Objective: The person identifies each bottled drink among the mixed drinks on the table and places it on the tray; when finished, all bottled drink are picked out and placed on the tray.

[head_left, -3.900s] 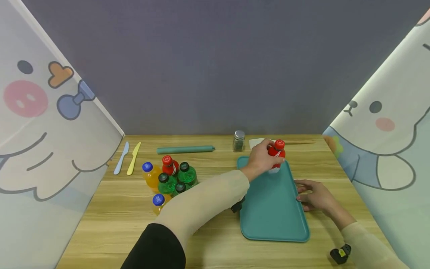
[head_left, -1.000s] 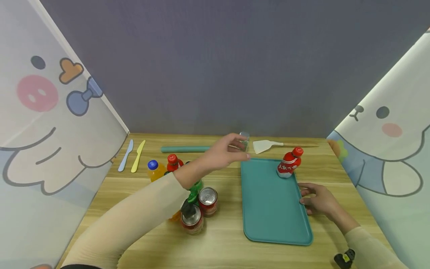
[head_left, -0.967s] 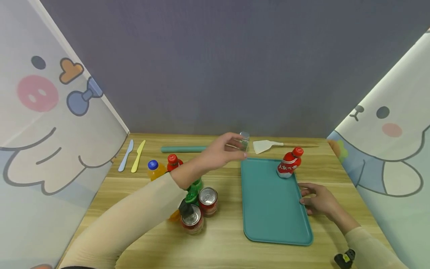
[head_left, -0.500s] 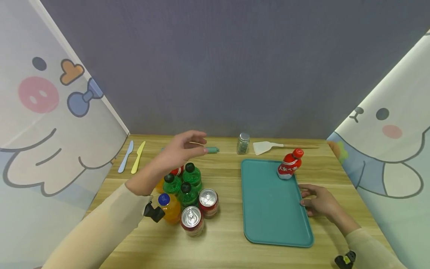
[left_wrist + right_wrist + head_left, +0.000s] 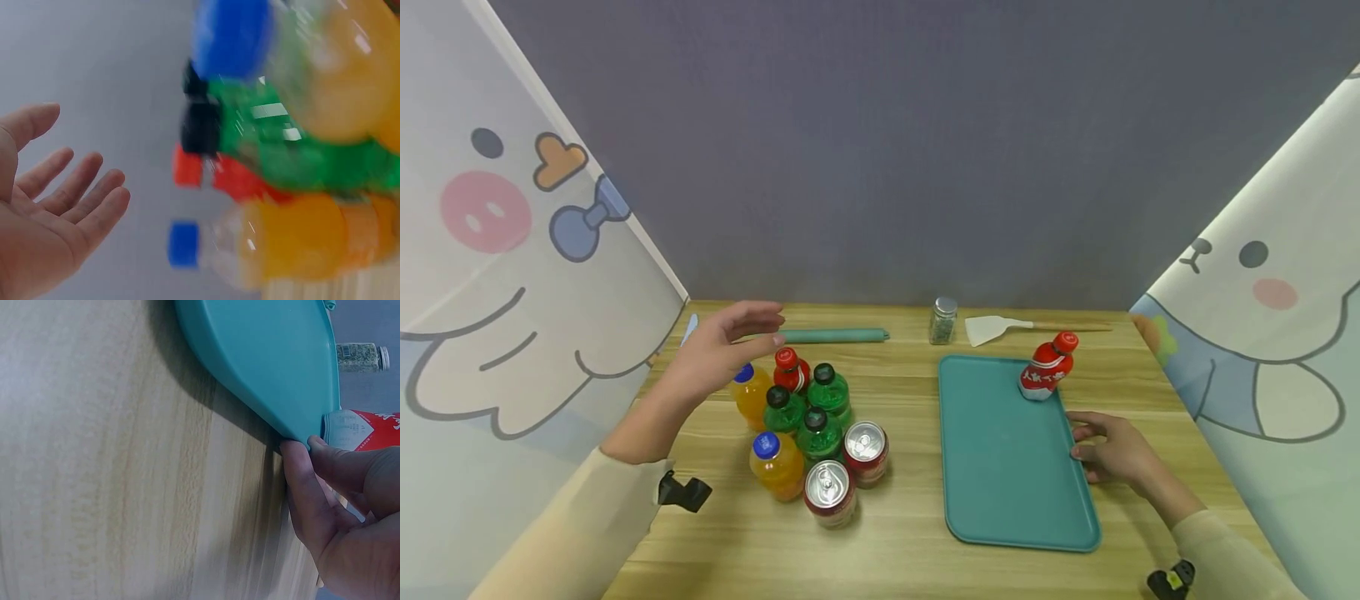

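My left hand [image 5: 718, 346] hovers with loosely spread fingers above the far left of a drink cluster, holding nothing. Below it stand an orange-drink bottle [image 5: 751, 398] with a blue cap and a red-capped bottle [image 5: 793, 375]. Beside them are several green bottles [image 5: 830, 395], a second orange-drink bottle [image 5: 778, 468] and two soda cans [image 5: 831, 493]. At the right, my right hand [image 5: 1112, 450] pinches the rim of a teal tray [image 5: 1011, 467], thumb on top and forefinger underneath. A red-labelled bottle [image 5: 1045, 368] stands at the tray's far right corner.
Along the back lie a teal rod [image 5: 838, 335], a glass spice jar [image 5: 943, 321] standing upright, and a white spatula [image 5: 988, 328] with a wooden handle. A blue plastic knife [image 5: 690, 327] shows partly behind the left hand. Printed side panels flank the table.
The left hand let go of the red bottle at the tray's far corner and swung left over the drink cluster. The right hand keeps its place on the tray rim.
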`<state>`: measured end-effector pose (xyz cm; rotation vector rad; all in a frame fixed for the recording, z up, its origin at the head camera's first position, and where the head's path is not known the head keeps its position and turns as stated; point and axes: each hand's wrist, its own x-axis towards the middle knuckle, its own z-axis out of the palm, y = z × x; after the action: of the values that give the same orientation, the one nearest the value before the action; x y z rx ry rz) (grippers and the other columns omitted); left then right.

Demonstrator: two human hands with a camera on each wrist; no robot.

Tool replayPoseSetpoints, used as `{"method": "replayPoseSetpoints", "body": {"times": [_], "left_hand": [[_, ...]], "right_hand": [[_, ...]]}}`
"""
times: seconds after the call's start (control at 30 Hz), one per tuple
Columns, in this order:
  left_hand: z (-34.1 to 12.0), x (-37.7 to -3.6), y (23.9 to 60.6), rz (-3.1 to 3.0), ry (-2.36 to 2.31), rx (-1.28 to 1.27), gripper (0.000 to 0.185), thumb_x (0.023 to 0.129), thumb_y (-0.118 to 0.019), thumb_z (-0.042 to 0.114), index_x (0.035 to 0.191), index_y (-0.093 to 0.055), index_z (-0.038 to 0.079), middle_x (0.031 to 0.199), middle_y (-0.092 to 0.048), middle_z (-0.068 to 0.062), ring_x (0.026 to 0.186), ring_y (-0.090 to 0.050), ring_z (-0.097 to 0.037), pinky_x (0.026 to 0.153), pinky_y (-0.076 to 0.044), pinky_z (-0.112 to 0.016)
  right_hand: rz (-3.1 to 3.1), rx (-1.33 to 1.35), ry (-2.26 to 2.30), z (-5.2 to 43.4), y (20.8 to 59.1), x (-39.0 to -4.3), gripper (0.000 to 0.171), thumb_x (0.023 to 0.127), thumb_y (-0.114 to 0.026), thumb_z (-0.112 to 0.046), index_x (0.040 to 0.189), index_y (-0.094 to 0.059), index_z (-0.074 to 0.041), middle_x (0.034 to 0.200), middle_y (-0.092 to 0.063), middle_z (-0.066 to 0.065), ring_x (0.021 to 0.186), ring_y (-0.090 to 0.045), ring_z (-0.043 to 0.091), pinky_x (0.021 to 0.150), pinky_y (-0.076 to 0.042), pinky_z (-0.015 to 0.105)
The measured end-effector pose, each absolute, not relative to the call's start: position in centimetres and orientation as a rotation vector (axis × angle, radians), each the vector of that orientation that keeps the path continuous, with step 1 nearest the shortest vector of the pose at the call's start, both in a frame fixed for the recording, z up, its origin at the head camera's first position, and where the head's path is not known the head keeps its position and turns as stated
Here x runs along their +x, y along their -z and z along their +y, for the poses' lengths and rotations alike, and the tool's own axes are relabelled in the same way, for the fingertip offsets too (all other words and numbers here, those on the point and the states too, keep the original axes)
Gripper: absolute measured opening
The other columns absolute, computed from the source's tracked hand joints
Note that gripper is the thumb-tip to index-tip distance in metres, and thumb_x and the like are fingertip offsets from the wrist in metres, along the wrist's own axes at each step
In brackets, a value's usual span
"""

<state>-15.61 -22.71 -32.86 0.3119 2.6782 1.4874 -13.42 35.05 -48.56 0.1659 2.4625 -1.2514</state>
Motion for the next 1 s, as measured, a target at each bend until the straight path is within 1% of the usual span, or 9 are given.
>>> {"method": "replayPoseSetpoints", "body": {"times": [0.2, 0.43, 0.53, 0.8, 0.9, 1.0], "left_hand": [[-25.0, -15.3, 34.1, 2.75, -1.392, 0.291, 0.052, 0.101, -0.068, 0.032, 0.146, -0.054, 0.009, 0.144, -0.06, -0.017, 0.134, -0.055, -0.041, 0.107, -0.048, -0.06], [-26.6, -15.3, 35.7, 2.749, -1.348, 0.29, 0.059, 0.1, -0.069, 0.035, 0.15, -0.049, 0.012, 0.146, -0.057, -0.016, 0.134, -0.055, -0.041, 0.104, -0.05, -0.059], [-27.0, -15.4, 36.1, 2.727, -1.344, 0.296, 0.063, 0.1, -0.069, 0.037, 0.153, -0.046, 0.013, 0.149, -0.055, -0.016, 0.136, -0.053, -0.042, 0.104, -0.05, -0.059], [-27.8, -15.5, 37.3, 2.62, -1.317, 0.315, 0.072, 0.099, -0.071, 0.031, 0.158, -0.037, 0.009, 0.156, -0.045, -0.021, 0.144, -0.042, -0.046, 0.108, -0.044, -0.065], [-28.0, -15.3, 38.2, 2.601, -1.305, 0.323, 0.073, 0.097, -0.073, 0.03, 0.157, -0.037, 0.007, 0.157, -0.043, -0.022, 0.144, -0.039, -0.049, 0.108, -0.041, -0.068], [-28.0, -15.0, 39.2, 2.599, -1.303, 0.313, 0.073, 0.096, -0.073, 0.03, 0.156, -0.039, 0.006, 0.157, -0.042, -0.023, 0.144, -0.038, -0.051, 0.108, -0.041, -0.069]], "right_hand": [[2.462, 0.177, 1.254, 35.1, 48.7, -13.5, 0.065, 0.093, -0.071, 0.002, 0.151, -0.041, 0.006, 0.122, -0.058, 0.03, 0.07, -0.067, 0.022, 0.06, -0.062, 0.04], [2.471, 0.165, 1.244, 35.0, 48.7, -13.5, 0.066, 0.093, -0.071, 0.002, 0.152, -0.04, 0.007, 0.123, -0.058, 0.032, 0.073, -0.068, 0.022, 0.06, -0.063, 0.041], [2.469, 0.172, 1.246, 35.0, 48.7, -13.5, 0.066, 0.093, -0.071, 0.002, 0.151, -0.041, 0.007, 0.123, -0.058, 0.031, 0.072, -0.067, 0.022, 0.06, -0.062, 0.041], [2.457, 0.175, 1.262, 35.1, 48.7, -13.5, 0.065, 0.094, -0.07, 0.001, 0.151, -0.042, 0.006, 0.124, -0.057, 0.031, 0.071, -0.067, 0.021, 0.061, -0.063, 0.04], [2.452, 0.156, 1.267, 35.1, 48.6, -13.4, 0.065, 0.094, -0.07, 0.002, 0.152, -0.04, 0.007, 0.124, -0.057, 0.032, 0.071, -0.067, 0.022, 0.061, -0.062, 0.04], [2.444, 0.178, 1.281, 35.1, 48.6, -13.4, 0.065, 0.094, -0.07, 0.002, 0.152, -0.041, 0.006, 0.124, -0.057, 0.031, 0.072, -0.067, 0.022, 0.061, -0.063, 0.04]]}}
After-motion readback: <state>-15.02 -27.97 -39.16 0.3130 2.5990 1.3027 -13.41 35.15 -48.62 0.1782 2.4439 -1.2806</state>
